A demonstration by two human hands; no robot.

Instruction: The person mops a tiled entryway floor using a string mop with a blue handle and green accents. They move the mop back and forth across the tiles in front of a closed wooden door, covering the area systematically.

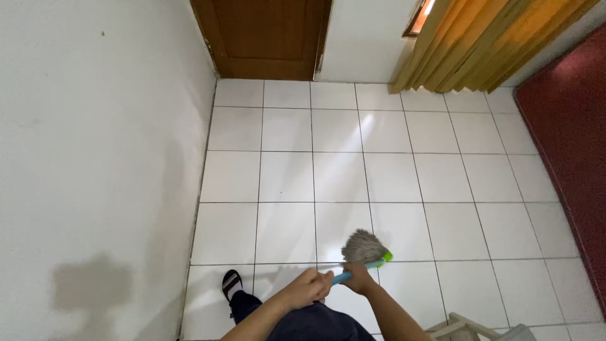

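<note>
Both my hands grip a mop handle (344, 276) that is blue with a green collar. My left hand (307, 288) holds the near end of it, and my right hand (360, 278) holds it just behind the head. The grey stringy mop head (364, 246) rests on the white tiled floor (379, 177) right in front of me. My foot in a black sandal (231, 284) stands on the tiles to the left of the hands.
A white wall (95, 158) runs along the left. A brown wooden door (265, 38) closes the far end. Orange curtains (486, 44) hang at the upper right, a dark red surface (568, 126) lies on the right, and a pale chair part (467, 328) shows at the bottom.
</note>
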